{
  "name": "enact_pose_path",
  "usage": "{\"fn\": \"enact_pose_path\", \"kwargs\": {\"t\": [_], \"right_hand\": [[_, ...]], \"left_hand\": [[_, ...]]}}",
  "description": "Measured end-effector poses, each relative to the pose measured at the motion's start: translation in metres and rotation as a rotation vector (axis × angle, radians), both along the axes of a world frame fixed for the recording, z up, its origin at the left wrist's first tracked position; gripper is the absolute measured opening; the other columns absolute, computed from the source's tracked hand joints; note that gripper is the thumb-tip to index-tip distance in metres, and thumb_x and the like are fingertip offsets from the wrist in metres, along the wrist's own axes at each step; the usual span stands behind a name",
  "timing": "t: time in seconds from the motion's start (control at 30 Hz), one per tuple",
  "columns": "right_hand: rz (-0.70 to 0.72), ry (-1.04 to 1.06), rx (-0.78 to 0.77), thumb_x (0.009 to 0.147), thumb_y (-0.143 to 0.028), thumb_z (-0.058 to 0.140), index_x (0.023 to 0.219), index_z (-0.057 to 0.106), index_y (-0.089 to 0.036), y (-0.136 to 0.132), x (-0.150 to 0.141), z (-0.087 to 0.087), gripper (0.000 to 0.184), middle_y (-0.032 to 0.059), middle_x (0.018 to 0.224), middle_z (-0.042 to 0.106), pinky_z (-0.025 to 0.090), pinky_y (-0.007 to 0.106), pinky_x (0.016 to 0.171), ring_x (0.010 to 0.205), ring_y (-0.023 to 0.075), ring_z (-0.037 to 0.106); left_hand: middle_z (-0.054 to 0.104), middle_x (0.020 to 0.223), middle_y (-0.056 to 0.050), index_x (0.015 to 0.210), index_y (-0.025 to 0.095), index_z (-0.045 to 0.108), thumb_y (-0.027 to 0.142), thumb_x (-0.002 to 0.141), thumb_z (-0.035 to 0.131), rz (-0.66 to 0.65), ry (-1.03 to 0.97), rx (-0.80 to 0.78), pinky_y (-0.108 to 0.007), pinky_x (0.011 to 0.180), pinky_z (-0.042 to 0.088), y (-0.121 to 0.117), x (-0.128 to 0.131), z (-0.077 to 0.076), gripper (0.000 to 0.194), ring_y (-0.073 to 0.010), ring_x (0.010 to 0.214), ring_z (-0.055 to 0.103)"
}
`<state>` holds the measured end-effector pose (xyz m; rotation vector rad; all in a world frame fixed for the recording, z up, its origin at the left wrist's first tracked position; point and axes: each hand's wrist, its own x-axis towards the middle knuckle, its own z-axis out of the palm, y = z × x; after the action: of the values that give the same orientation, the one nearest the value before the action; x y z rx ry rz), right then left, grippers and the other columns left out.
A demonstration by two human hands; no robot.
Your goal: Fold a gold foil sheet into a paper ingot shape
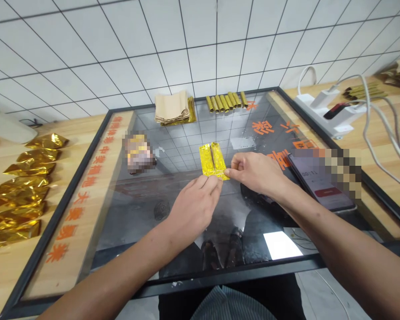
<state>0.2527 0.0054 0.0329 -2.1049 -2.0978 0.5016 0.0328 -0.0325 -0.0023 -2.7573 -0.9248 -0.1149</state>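
Note:
A small piece of gold foil paper [206,161] lies on the glass tabletop in front of me, its two sides folded in so that a narrow slit runs down the middle. At its bottom edge, which looks folded over, the bunched fingers of my left hand [197,202] press on the foil. My right hand [253,172] is closed, with thumb and forefinger pinching the lower right corner. What lies under my left fingertips is hidden.
Behind stand a stack of brown-backed foil sheets [171,106] and a row of rolled gold tubes [226,102]. A blurred pack [140,153] sits left, a phone [320,182] right. Folded gold foil pieces [23,195] line the left side. A power strip [323,115] trails cables.

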Motion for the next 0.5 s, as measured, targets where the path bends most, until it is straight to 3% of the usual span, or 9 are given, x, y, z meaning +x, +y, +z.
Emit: {"fn": "enact_pose_path", "kwargs": {"t": [0.5], "right_hand": [[-0.043,0.022,-0.011,0.094,-0.051,0.069,0.082,0.072,-0.029,0.0038,0.0023,0.0007,0.025,-0.0017,0.081,0.077,0.030,0.034,0.062,0.074,0.0208,0.064]], "left_hand": [[0.062,0.108,-0.007,0.145,0.013,0.058,0.011,0.107,0.044,0.062,-0.050,-0.068,-0.038,0.080,0.049,-0.0016,0.0105,0.0077,0.041,-0.0241,0.101,0.057]]}}
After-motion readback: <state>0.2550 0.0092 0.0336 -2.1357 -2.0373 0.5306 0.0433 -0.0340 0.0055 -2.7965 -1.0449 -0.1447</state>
